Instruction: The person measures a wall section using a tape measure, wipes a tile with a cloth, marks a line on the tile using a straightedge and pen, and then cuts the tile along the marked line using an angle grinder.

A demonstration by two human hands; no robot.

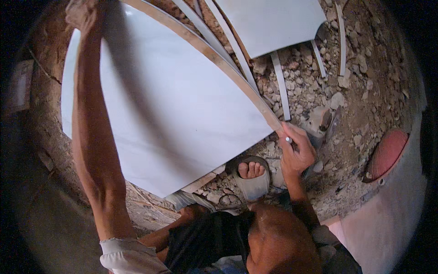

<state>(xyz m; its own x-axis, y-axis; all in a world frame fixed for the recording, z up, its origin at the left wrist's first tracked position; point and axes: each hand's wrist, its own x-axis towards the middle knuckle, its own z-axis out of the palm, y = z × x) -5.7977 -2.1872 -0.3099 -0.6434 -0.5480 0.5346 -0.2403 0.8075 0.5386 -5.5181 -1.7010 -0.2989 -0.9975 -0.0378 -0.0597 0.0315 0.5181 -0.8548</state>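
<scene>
Right hand (pixel 296 157): fingers curled shut around small pen-like marker (pixel 289 139), tip at near right corner of large white tile (pixel 182 109), beside lower end of wooden straightedge (pixel 214 55). Left hand (pixel 81 13): stretched to far left corner of tile, blurred; grip cannot be told. Tile lies flat on rubble ground (pixel 319 82), straightedge along its right edge. Sandalled foot (pixel 252 176) just below tile corner. Second white tile (pixel 269 23) and narrow cut strips (pixel 279 82) beyond. Red round lid (pixel 387 153) to right.
</scene>
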